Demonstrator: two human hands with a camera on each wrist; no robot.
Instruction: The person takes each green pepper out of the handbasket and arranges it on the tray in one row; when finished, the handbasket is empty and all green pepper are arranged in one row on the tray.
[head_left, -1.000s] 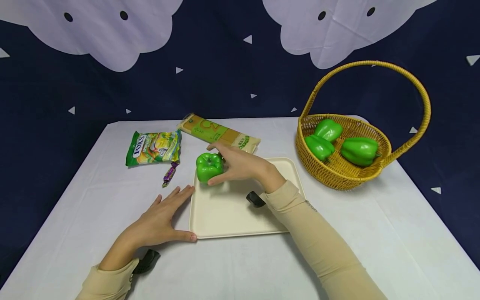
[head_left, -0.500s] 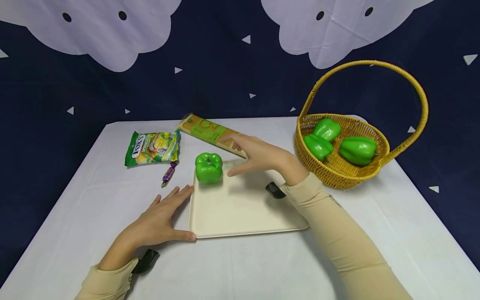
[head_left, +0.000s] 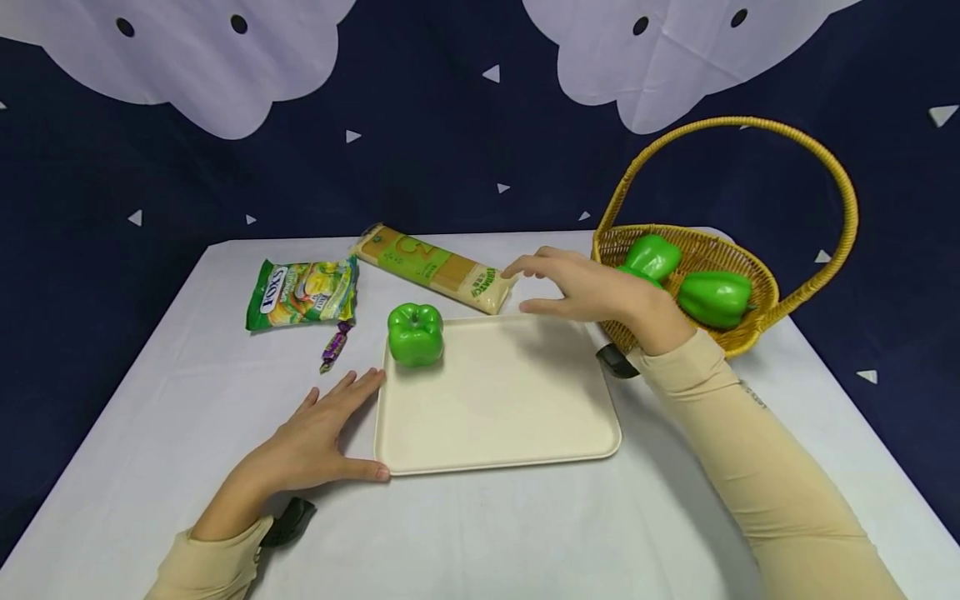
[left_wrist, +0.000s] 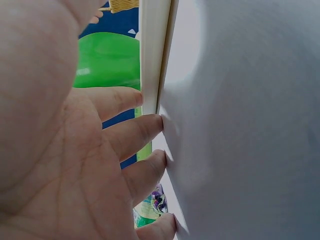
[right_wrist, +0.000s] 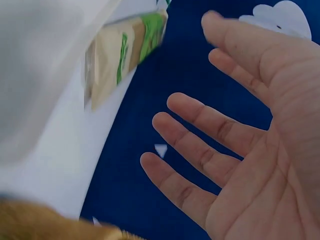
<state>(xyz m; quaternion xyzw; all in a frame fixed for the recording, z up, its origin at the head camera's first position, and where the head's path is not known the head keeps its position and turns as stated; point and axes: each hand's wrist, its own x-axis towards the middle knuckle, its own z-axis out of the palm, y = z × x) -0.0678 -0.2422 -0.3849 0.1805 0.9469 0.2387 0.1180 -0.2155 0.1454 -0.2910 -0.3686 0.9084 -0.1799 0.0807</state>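
Note:
A green bell pepper (head_left: pixel 416 335) stands on the far left corner of a cream rectangular tray (head_left: pixel 495 400). My left hand (head_left: pixel 315 442) lies spread at the tray's left edge, thumb and fingertips right at the rim; in the left wrist view its fingers (left_wrist: pixel 132 135) meet the tablecloth beside the tray's side. Above the tray's far right corner hovers my right hand (head_left: pixel 592 287), holding nothing, its fingers apart. It overlaps the left side of a wicker basket (head_left: pixel 693 242) and partly hides a bell pepper inside. Two more green bell peppers (head_left: pixel 715 298) show in the basket.
Behind the tray lies a long pack of noodles (head_left: pixel 435 268). To the left are a green candy bag (head_left: pixel 302 294) and a purple wrapped candy (head_left: pixel 335 347). The basket's tall handle (head_left: pixel 843 192) arches up at the right, before a dark blue curtain (head_left: pixel 420 108).
My right hand has let go of the bell pepper on the tray and moved right, towards the basket. The left hand has stayed at the tray's edge.

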